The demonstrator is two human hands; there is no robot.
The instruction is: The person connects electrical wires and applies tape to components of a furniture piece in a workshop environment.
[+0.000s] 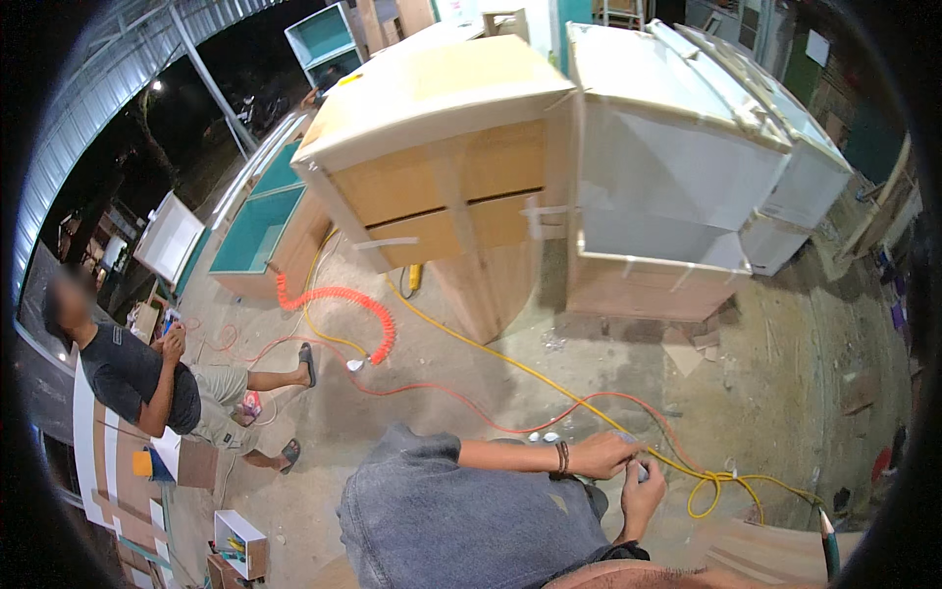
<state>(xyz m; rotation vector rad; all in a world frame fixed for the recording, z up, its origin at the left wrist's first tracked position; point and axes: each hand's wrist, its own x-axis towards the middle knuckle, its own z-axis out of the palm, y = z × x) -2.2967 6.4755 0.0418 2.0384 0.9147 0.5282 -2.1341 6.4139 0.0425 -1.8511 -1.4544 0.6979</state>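
A small pale object (643, 472) was at the person's fingertips, low and right of centre, above the concrete floor (599, 353); it was too small and too covered to identify. The right hand (641, 497) was curled round it, thumb and fingers drawn together, while the left hand (604, 455) reached across just beside it, fingers bent in toward the same spot; whether the left hand also had hold of the object could not be told. Dark bracelets (562, 458) circled the left wrist, and the arm came out of a grey-blue sleeve (422, 444). Near the hands, a yellow cable (721, 477) lay looped on the floor, with a thin orange hose (461, 403) running alongside and partly across it. A sharpened dark green pencil (830, 550) pointed upward near the right rim. Farther out stood a wooden cabinet (392, 191) with tape on its front, and to its right a large white cabinet (677, 177). A coiled orange hose (387, 324) curved across the floor beside a teal-lined box (253, 236). At the left, a co-worker (142, 378) in a dark shirt and light shorts held both hands together before the chest.
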